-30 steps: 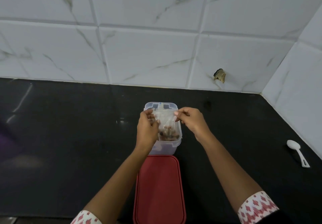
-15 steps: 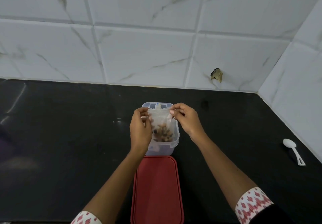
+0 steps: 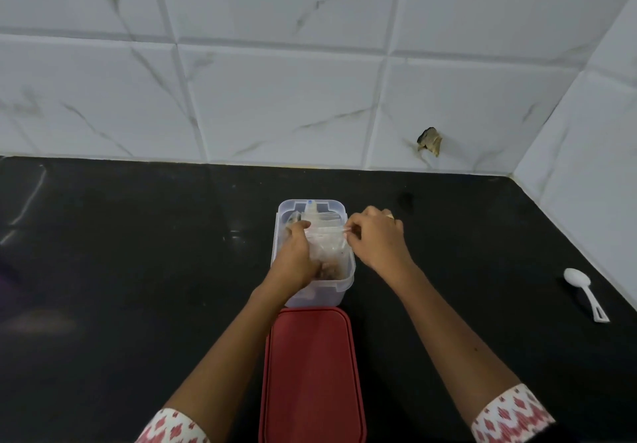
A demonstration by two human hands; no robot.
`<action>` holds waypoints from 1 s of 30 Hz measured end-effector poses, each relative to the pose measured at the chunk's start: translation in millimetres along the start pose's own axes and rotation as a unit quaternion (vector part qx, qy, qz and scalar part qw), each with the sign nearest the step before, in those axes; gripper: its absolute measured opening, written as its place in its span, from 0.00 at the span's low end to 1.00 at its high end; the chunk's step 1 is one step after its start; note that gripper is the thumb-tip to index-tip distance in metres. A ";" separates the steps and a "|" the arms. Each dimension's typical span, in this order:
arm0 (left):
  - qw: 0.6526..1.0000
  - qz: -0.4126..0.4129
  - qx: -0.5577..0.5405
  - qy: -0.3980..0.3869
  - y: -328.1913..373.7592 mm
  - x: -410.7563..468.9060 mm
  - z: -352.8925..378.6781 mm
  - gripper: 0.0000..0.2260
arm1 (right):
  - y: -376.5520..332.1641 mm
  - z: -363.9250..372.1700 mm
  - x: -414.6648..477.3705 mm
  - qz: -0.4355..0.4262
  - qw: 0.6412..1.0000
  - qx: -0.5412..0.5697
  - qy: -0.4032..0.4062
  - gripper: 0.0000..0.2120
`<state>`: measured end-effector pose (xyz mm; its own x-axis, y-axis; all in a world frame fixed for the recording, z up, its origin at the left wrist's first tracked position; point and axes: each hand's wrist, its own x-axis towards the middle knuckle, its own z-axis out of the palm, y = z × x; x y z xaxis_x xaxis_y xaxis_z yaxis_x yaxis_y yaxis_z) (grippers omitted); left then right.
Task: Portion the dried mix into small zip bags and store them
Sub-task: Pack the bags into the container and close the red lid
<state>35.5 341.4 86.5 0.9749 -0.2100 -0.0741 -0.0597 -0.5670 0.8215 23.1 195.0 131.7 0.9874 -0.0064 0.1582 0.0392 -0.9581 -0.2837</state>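
A clear plastic container (image 3: 339, 285) stands on the black counter near the middle. A small clear zip bag (image 3: 327, 246) with brown dried mix at its bottom sits partly inside it. My left hand (image 3: 296, 256) reaches down into the container and grips the bag's left side. My right hand (image 3: 377, 239) pinches the bag's top right corner at the container's rim. Other clear bags (image 3: 317, 216) show at the container's far end.
A red lid (image 3: 312, 373) lies flat just in front of the container. A white plastic spoon (image 3: 584, 292) rests at the right near the tiled side wall. White marble tiles (image 3: 275, 97) back the black counter (image 3: 138, 270).
The bag was held up above the container by both hands; now it has gone down into the container, with my left hand pushed in alongside it.
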 end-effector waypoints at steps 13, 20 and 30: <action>0.980 0.016 0.192 0.049 -9.7 11.4 12.9 0.26 | -2.0 36.8 -7.0 -0.073 0.993 -0.093 -0.009 0.17; 0.933 0.176 0.218 0.228 -9.0 -26.6 9.2 0.16 | 20.9 37.8 -45.6 -0.183 0.954 0.090 0.219 0.10; 0.960 -0.098 0.082 0.250 -62.3 -96.9 37.9 0.12 | 70.4 92.3 -123.8 -0.210 0.960 0.155 -0.103 0.24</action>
<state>-63.4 366.8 21.1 0.9494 0.2990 0.0962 0.1422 -0.6824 0.7171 -82.2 154.8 4.8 0.8827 0.4488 0.1393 0.4525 -0.7321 -0.5092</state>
